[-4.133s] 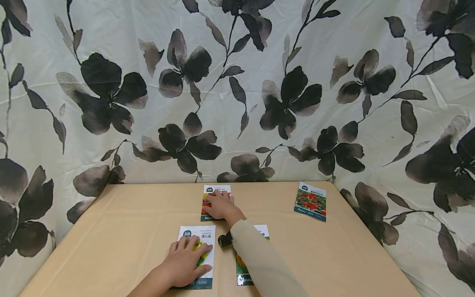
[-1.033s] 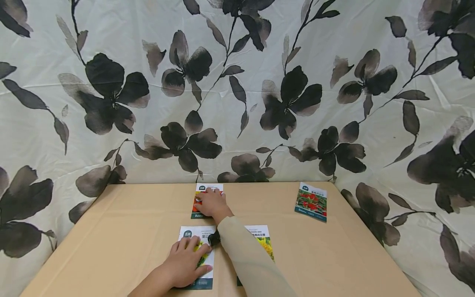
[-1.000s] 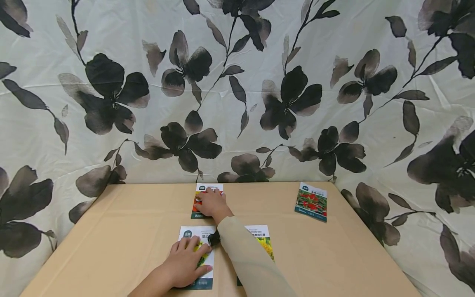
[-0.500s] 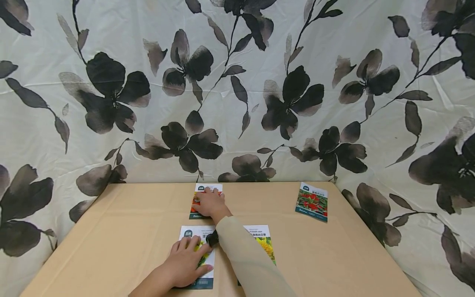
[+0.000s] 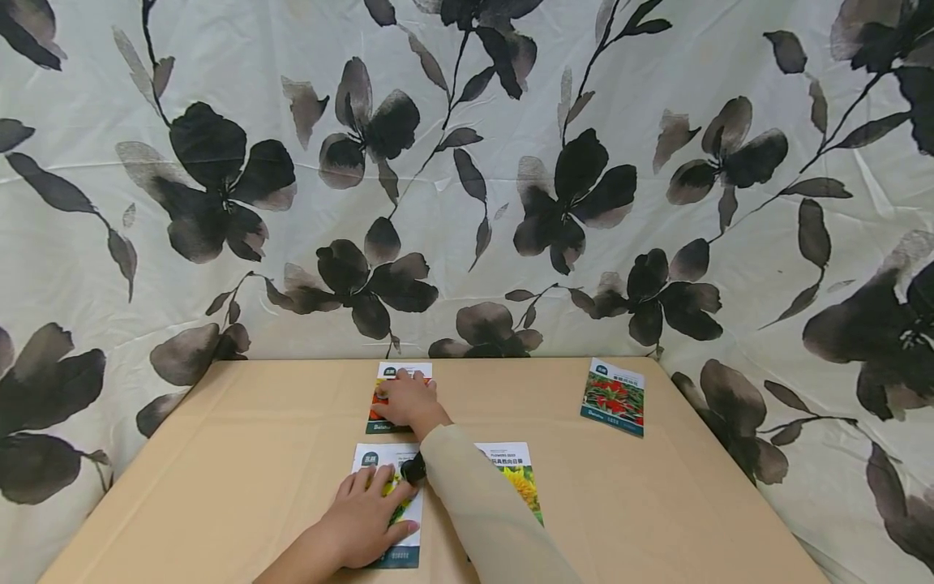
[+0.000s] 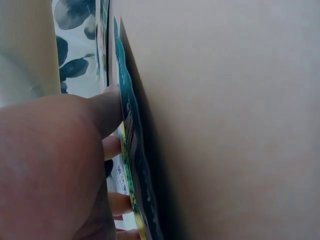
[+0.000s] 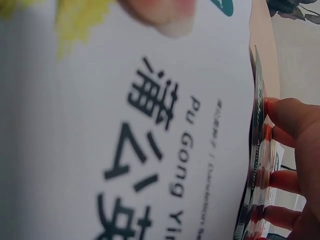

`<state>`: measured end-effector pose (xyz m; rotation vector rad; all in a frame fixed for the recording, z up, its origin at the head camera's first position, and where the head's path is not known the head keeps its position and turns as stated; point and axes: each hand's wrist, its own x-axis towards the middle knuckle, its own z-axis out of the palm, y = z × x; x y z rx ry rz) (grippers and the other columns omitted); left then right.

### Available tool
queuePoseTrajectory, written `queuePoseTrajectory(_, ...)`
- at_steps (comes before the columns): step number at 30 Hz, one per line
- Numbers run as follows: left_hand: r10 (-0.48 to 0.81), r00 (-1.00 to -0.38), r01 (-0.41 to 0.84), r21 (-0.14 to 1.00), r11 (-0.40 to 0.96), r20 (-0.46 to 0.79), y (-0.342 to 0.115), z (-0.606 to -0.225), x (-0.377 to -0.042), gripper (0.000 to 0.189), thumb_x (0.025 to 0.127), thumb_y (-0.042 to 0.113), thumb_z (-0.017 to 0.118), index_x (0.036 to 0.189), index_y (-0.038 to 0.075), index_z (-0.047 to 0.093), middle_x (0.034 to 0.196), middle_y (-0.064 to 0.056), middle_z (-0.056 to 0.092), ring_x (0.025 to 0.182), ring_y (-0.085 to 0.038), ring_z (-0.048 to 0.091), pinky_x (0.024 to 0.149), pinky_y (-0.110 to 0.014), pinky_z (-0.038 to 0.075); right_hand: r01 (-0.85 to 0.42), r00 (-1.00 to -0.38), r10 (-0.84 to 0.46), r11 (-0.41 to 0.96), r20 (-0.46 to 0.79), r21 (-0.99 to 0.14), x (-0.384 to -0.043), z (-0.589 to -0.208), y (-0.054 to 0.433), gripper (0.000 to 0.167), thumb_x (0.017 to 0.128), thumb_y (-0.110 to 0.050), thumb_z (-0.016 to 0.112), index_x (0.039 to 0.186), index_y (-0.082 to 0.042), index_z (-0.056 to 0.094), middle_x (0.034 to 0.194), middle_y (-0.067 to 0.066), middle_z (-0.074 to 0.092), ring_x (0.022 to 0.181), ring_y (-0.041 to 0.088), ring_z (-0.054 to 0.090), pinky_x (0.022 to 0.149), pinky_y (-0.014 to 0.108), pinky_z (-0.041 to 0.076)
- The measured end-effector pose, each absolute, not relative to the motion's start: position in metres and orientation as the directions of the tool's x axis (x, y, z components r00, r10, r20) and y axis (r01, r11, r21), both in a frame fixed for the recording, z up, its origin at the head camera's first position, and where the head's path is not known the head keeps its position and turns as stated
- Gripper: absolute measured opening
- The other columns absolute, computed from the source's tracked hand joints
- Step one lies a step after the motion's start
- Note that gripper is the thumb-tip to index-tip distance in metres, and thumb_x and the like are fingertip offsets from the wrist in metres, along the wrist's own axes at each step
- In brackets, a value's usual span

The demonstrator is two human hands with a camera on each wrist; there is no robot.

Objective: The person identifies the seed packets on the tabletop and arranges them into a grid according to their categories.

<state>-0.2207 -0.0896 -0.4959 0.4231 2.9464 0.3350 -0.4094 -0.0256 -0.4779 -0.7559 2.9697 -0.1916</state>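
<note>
My left hand (image 5: 365,519) rests with fingers spread on a dandelion seed packet (image 5: 400,558) at the near middle of the table; the palm covers much of its yellow picture. In the left wrist view, the thumb and fingers lie on the face of that packet (image 6: 131,100), whose lower edge stands slightly off the table. Farther back, my right hand (image 5: 410,401) presses its fingers on a seed packet (image 5: 383,426) with a red picture, largely hidden under the hand. The right wrist view shows those fingertips on the red packet (image 7: 256,145), beyond the large dandelion packet (image 7: 150,165).
A sunflower seed packet (image 5: 516,478) lies partly under the right sleeve (image 5: 485,511). At the back right is a packet with red flowers (image 5: 613,396), slightly turned. A small black camera (image 5: 413,469) hangs at the right wrist, over the dandelion packet. A floral cloth (image 5: 467,203) hangs behind the table.
My right hand has slid the red packet to the left along the back of the table, and the sleeve has uncovered more of the sunflower packet. The left hand has stayed in place.
</note>
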Motion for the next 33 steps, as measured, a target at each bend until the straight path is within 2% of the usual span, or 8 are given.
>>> queuePoseTrajectory(9, 0.295, -0.945, 0.262, 0.215, 0.941, -0.143, -0.0887, -0.4943, -0.2185, 0.070, 0.095, 0.074, 0.044, 0.145, 0.028, 0.057, 0.155, -0.019, 0.045, 0.141, -0.050, 0.037, 0.111, -0.074, 0.027, -0.471, -0.875, -0.481, 0.872, -0.059, -0.134, -0.4044, -0.4757, -0.0273, 0.042, 0.097, -0.062, 0.059, 0.136, -0.048, 0.063, 0.152, -0.003, 0.050, 0.141, 0.030, 0.045, 0.114, 0.059, 0.036)
queuePoseTrajectory(15, 0.282, -0.947, 0.250, 0.200, 0.947, -0.153, -0.0869, -0.4940, -0.2176, 0.066, 0.095, 0.069, 0.051, 0.145, 0.026, 0.056, 0.156, -0.018, 0.044, 0.141, -0.050, 0.037, 0.111, -0.073, 0.028, -0.467, -0.876, -0.477, 0.875, -0.066, -0.131, -0.4031, -0.4747, -0.0268, 0.042, 0.096, -0.062, 0.060, 0.136, -0.050, 0.062, 0.152, -0.005, 0.050, 0.142, 0.029, 0.044, 0.115, 0.058, 0.035)
queuePoseTrajectory(22, 0.278, -0.947, 0.244, 0.203, 0.948, -0.159, -0.0871, -0.4927, -0.2177, 0.066, 0.095, 0.069, 0.051, 0.146, 0.026, 0.055, 0.156, -0.018, 0.044, 0.142, -0.051, 0.037, 0.112, -0.073, 0.028, -0.469, -0.875, -0.479, 0.876, -0.077, -0.112, -0.4032, -0.4744, -0.0276, 0.044, 0.096, -0.064, 0.059, 0.138, -0.051, 0.060, 0.153, -0.004, 0.049, 0.142, 0.030, 0.044, 0.116, 0.060, 0.033)
queuePoseTrajectory(29, 0.298, -0.943, 0.269, 0.192, 0.944, -0.145, -0.0868, -0.4974, -0.2177, 0.070, 0.096, 0.074, 0.043, 0.147, 0.027, 0.054, 0.156, -0.020, 0.043, 0.141, -0.051, 0.037, 0.111, -0.073, 0.028, -0.492, -0.864, -0.498, 0.866, -0.075, -0.091, -0.4015, -0.4750, -0.0272, 0.045, 0.096, -0.065, 0.057, 0.139, -0.052, 0.059, 0.150, -0.004, 0.051, 0.137, 0.027, 0.047, 0.112, 0.058, 0.037)
queuePoseTrajectory(33, 0.294, -0.945, 0.264, 0.195, 0.945, -0.146, -0.0856, -0.4971, -0.2170, 0.069, 0.095, 0.074, 0.043, 0.146, 0.028, 0.056, 0.156, -0.019, 0.044, 0.141, -0.051, 0.037, 0.111, -0.073, 0.028, -0.502, -0.859, -0.507, 0.861, -0.070, -0.078, -0.4008, -0.4763, -0.0258, 0.045, 0.097, -0.065, 0.055, 0.140, -0.053, 0.056, 0.154, -0.004, 0.048, 0.139, 0.027, 0.046, 0.111, 0.056, 0.038)
